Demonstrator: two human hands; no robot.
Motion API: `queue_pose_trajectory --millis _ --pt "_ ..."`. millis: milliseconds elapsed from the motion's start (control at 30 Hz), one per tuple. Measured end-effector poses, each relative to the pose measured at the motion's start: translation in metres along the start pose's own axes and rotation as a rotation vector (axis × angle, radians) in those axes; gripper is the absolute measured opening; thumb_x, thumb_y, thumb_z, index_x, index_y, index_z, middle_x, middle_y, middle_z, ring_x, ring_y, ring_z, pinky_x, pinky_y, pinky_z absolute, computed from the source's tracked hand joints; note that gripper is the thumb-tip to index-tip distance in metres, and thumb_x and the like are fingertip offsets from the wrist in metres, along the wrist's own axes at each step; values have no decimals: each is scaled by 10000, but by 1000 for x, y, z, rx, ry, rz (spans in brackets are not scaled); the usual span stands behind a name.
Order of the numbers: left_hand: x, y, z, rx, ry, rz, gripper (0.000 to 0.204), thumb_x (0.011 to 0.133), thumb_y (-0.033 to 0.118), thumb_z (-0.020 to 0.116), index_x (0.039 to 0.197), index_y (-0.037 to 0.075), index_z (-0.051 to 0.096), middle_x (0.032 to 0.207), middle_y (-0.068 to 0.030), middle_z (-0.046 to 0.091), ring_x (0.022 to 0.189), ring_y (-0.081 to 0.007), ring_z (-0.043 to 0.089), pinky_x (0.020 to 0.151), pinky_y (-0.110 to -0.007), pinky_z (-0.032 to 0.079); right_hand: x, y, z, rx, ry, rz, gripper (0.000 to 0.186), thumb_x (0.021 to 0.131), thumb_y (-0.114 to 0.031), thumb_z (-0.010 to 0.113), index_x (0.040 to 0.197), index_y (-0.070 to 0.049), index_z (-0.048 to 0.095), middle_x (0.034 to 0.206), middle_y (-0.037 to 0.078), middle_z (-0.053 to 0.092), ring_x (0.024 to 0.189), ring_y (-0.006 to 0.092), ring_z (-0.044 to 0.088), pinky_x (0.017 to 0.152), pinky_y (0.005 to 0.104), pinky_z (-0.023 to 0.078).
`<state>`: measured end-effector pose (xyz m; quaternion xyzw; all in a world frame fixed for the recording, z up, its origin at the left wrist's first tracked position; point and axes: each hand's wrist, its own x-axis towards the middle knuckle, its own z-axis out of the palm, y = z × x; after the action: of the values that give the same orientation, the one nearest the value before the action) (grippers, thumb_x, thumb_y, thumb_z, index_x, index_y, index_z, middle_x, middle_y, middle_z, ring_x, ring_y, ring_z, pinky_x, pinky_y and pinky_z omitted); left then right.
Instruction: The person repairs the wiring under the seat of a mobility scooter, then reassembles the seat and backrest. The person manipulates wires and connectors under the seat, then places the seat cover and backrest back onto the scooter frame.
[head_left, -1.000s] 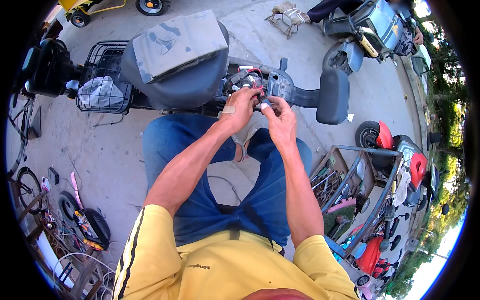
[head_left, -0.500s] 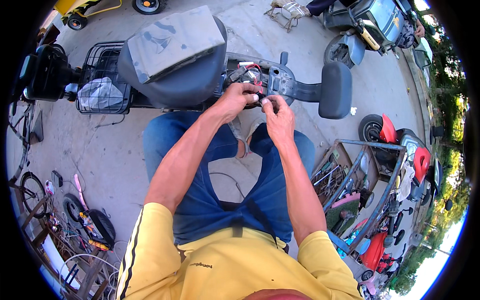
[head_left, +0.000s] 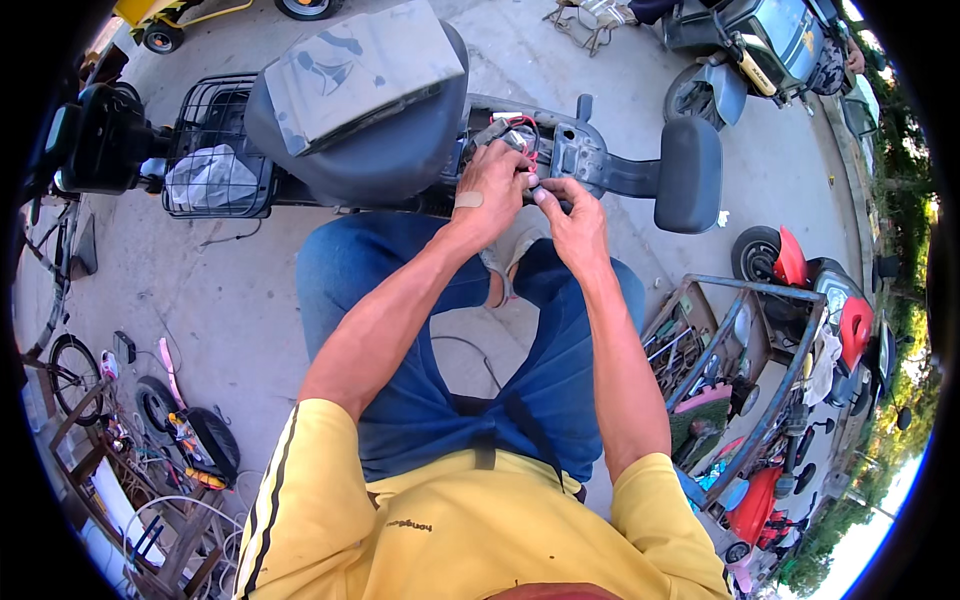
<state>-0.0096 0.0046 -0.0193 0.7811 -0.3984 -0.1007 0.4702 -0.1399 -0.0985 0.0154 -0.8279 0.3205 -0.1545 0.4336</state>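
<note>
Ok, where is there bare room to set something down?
Bare concrete lies between basket, jeans and tyres, and between seat and upper-right wheel. Crowded: the metal frame, with its tools, and the red wires, where left hand and right hand sit close together.

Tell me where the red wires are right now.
In the head view, the red wires are at upper centre, slightly right, between the black seat and the padded backrest, beside the left hand's fingers.

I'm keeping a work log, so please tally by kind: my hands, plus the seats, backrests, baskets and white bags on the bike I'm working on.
Hands: 2
Seat: 1
Backrest: 1
Basket: 1
White bag: 1
Total: 6
</note>
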Motion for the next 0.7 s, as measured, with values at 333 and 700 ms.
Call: queue_pose_trajectory --millis 333,700 --pt "-2 4 -4 226 -3 130 124 977 142 646 1029 34 680 1013 -156 594 1008 -366 612 844 -501 516 14 13 6 291 -117 181 285 945 -194 735 1123 26 766 993 173 793 911 190 744 850 331 561" --pt "3 16 -12 15 -77 -130 210 996 127 604 1118 8 726 1104 -195 640 1030 -412 658 868 -506 533 23 -20 5 205 -141 255 283 941 -145 726 1154 37 766 862 105 751 740 128 685 646 298 546"
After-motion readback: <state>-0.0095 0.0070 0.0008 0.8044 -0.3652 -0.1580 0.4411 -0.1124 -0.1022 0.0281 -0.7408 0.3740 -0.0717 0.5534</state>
